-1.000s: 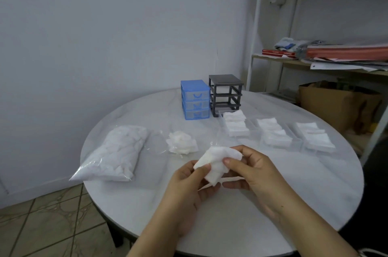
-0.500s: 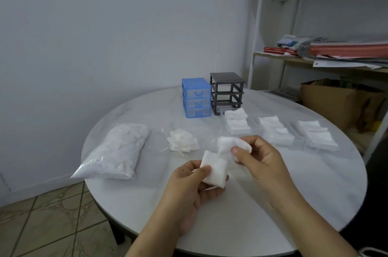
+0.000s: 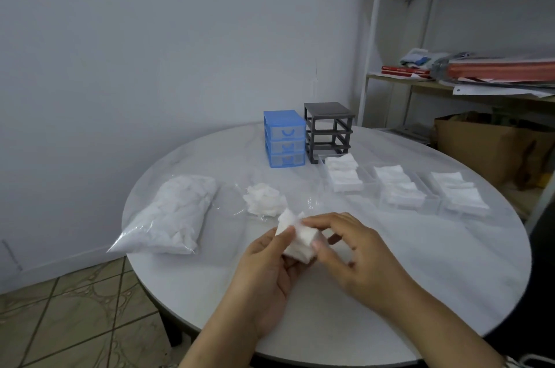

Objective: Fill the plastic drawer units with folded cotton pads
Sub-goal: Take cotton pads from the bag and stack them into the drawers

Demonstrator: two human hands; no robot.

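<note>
Over the near middle of the round white table (image 3: 420,292), both my hands hold one white cotton pad (image 3: 298,240). My left hand (image 3: 267,274) cradles it from below with the thumb on its left edge. My right hand (image 3: 351,250) pinches its right side between thumb and fingers. A blue drawer unit (image 3: 284,139) with its three drawers in place stands at the back. Beside it is a dark grey frame (image 3: 329,131) with no drawers in it. Three clear drawers (image 3: 341,176) (image 3: 399,191) (image 3: 459,196) holding folded pads lie in a row to the right.
A full plastic bag of cotton pads (image 3: 174,217) lies at the table's left. A small loose heap of pads (image 3: 264,202) sits on clear wrap behind my hands. A shelf with papers (image 3: 495,73) and a brown paper bag (image 3: 480,145) stand at the right.
My hands have come together again: the pad that was drawn out between them is now folded into a compact bundle, and my right hand has dropped lower and closer to my left.
</note>
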